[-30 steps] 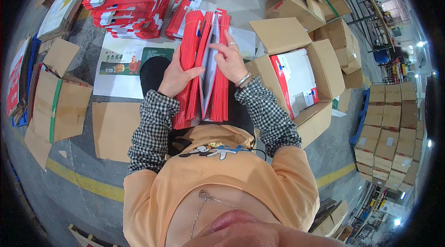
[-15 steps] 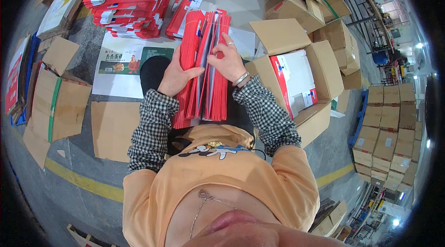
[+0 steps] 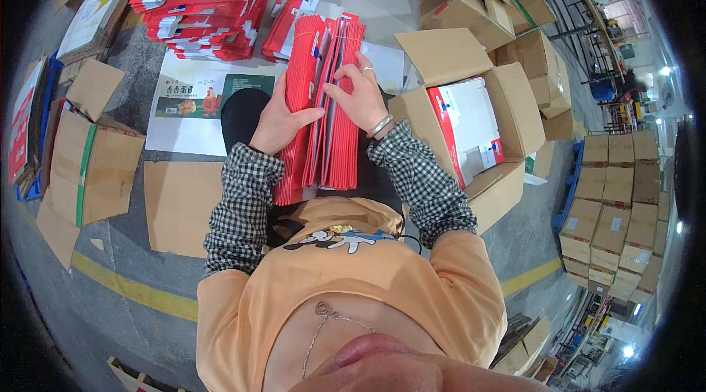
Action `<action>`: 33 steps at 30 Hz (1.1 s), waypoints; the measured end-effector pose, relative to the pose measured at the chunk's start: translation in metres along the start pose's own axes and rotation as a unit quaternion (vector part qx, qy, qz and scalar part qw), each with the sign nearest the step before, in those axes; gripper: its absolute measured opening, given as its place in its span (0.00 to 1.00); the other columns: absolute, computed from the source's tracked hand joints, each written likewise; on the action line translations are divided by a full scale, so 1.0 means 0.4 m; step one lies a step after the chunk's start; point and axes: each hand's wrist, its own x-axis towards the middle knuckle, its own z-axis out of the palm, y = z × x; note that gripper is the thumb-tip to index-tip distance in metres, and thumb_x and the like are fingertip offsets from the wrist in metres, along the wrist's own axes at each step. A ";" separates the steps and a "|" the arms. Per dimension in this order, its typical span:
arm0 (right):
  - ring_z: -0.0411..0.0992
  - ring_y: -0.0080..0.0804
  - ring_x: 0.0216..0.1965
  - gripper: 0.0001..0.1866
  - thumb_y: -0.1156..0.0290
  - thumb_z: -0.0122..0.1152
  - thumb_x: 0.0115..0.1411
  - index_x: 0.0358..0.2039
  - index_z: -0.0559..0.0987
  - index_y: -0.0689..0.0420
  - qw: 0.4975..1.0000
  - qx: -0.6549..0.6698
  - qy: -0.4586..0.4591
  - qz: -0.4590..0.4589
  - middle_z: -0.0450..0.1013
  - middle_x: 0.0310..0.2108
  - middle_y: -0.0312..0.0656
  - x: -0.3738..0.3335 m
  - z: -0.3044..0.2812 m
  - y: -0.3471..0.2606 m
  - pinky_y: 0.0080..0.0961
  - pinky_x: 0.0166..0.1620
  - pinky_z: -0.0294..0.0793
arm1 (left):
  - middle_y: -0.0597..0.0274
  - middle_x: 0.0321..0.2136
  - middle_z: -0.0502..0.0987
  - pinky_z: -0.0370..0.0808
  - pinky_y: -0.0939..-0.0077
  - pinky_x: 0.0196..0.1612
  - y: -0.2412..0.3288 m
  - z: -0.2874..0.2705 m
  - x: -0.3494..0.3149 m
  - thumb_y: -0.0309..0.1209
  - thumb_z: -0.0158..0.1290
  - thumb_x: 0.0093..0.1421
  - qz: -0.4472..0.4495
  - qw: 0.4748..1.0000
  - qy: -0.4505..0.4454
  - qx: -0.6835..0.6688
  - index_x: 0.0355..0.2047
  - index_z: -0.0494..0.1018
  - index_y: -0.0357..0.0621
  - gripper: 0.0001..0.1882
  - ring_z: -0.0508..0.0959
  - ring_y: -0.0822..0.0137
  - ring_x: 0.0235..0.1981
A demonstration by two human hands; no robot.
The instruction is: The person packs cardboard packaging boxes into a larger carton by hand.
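A bundle of flat-folded red cartons (image 3: 300, 120) stands on edge over my lap, its folded edges facing up. My left hand (image 3: 282, 118) is closed round the bundle's left side, the thumb lying over the top edges. At the right side, my right hand (image 3: 360, 100) has its thumb and index finger bent close together over the edges. Its other fingers reach along the bundle's far right side. Between the two hands a few cartons are parted, and their pale inner faces show in narrow gaps. A thin band seems to cross the bundle's far end.
To my right an open cardboard box (image 3: 518, 109) holds flat red-and-white cartons. Tall piles of red cartons (image 3: 213, 13) lie ahead on the left. A printed sheet (image 3: 176, 131) and a brown cardboard piece (image 3: 184, 208) lie at the left. Stacked brown boxes (image 3: 614, 208) stand far right.
The gaps between the parted cartons have narrowed. My right hand has shifted slightly left, its thumb and index finger moving over the edges. My left hand has hardly moved.
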 end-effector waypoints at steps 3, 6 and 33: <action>0.51 0.59 0.63 0.18 0.63 0.66 0.50 0.38 0.74 0.58 0.999 0.046 -0.014 0.006 0.52 0.60 0.66 -0.004 -0.012 0.010 0.41 0.62 0.55 | 0.51 0.52 0.68 0.68 0.72 0.55 -0.005 -0.004 -0.002 0.31 0.65 0.47 -0.010 0.999 -0.003 -0.046 0.63 0.47 0.37 0.49 0.71 0.64 0.52; 0.50 0.57 0.64 0.20 0.68 0.62 0.51 0.45 0.74 0.55 0.994 0.105 0.020 0.005 0.51 0.61 0.65 -0.005 -0.011 0.005 0.39 0.63 0.55 | 0.51 0.52 0.69 0.68 0.72 0.55 0.003 0.000 -0.003 0.31 0.65 0.47 -0.004 0.999 -0.010 -0.042 0.64 0.46 0.37 0.50 0.71 0.63 0.52; 0.47 0.61 0.64 0.22 0.76 0.49 0.54 0.51 0.73 0.50 0.996 -0.004 -0.027 -0.083 0.53 0.61 0.64 -0.018 -0.017 0.010 0.43 0.66 0.47 | 0.49 0.53 0.68 0.66 0.72 0.56 0.004 -0.004 -0.004 0.29 0.67 0.44 0.003 0.999 -0.003 0.041 0.63 0.45 0.37 0.52 0.70 0.61 0.53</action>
